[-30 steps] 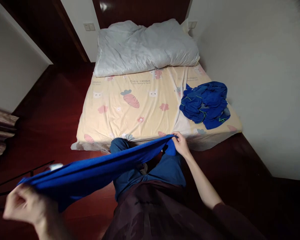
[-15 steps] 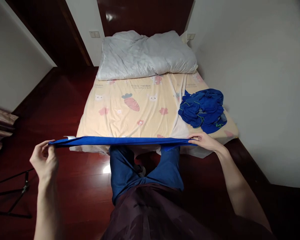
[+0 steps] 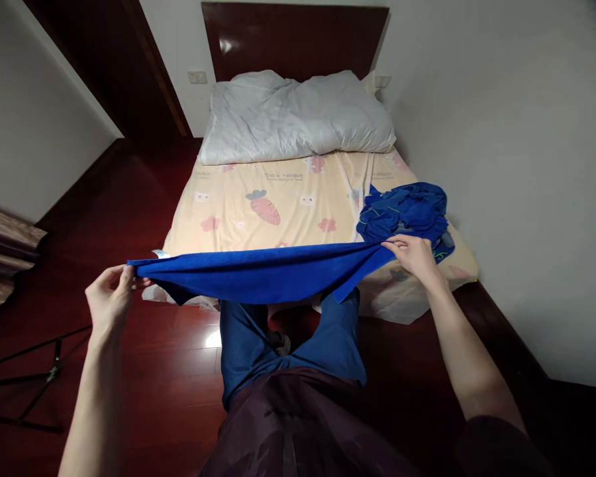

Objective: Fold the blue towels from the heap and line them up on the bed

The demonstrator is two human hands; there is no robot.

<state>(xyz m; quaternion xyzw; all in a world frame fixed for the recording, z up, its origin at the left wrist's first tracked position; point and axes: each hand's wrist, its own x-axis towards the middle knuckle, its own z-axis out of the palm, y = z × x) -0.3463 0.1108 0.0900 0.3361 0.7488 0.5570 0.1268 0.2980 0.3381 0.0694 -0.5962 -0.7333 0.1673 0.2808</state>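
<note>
A blue cloth (image 3: 263,271) is stretched between my two hands over the near edge of the bed, its upper edge nearly straight and its lower part sagging. My left hand (image 3: 112,291) pinches its left end, near a small white tag. At the other end, my right hand (image 3: 411,253) pinches the cloth's upper corner, and a flap hangs down just inside it. Behind my right hand a crumpled blue heap of fabric (image 3: 402,209) with green edging lies on the right side of the bed, partly hidden by that hand.
The bed (image 3: 238,222) has a yellow patterned sheet, with a folded white quilt (image 3: 298,119) at its head. Black stand legs (image 3: 34,377) are at the lower left, below a curtain (image 3: 4,252). A wall (image 3: 516,172) runs along the right.
Both hands have risen toward the bed, and my left hand has also shifted right. The cloth, a narrow band before, now hangs wider and lower in the middle. The view has tilted slightly.
</note>
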